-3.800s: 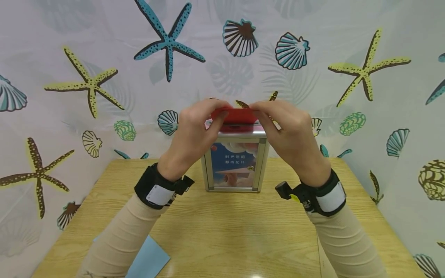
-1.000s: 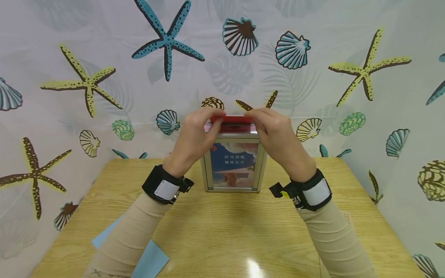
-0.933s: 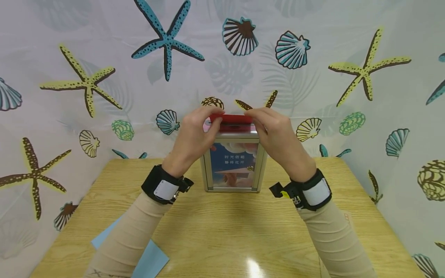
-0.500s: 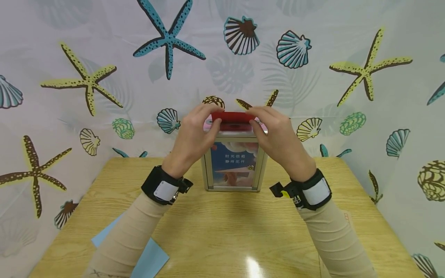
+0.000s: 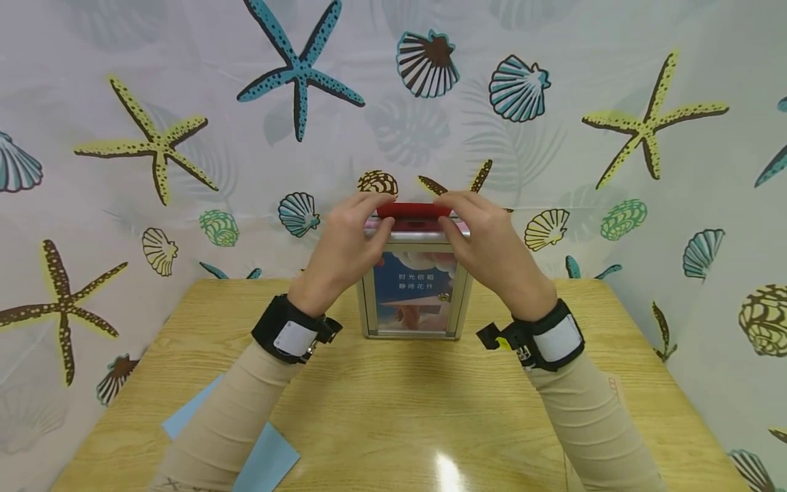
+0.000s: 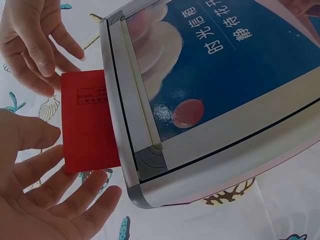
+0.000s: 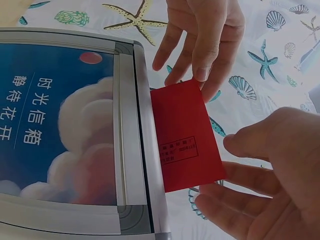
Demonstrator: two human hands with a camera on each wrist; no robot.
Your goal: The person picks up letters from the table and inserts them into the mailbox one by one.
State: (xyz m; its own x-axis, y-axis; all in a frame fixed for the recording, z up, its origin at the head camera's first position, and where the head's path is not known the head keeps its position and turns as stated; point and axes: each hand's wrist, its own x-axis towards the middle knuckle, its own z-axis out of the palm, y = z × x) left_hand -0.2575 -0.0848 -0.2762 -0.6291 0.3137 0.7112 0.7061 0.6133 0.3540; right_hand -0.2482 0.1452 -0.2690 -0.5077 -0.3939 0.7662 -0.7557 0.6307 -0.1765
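A red envelope (image 5: 413, 210) stands partly sunk in the top slot of a metal-framed letter box (image 5: 415, 287) with a blue picture front. My left hand (image 5: 347, 242) is at the envelope's left edge; in the left wrist view its fingers (image 6: 82, 192) lie spread and relaxed by the red paper (image 6: 90, 122), the thumb apart from it. On the other side is my right hand (image 5: 492, 242). The right wrist view has its fingertips right at the envelope's corner (image 7: 212, 172), while the thumb (image 7: 245, 145) stays off the paper. Neither hand pinches the envelope.
Light blue paper (image 5: 267, 458) lies on the wooden table (image 5: 393, 410), partly under my left forearm. A brownish paper edge (image 5: 615, 386) shows beside my right forearm. Behind the box hangs a white curtain (image 5: 418, 143) printed with shells and starfish.
Earlier both hands pinched the envelope higher up, and more of it stood above the box. It has gone down into the slot, and the thumbs have come away from it.
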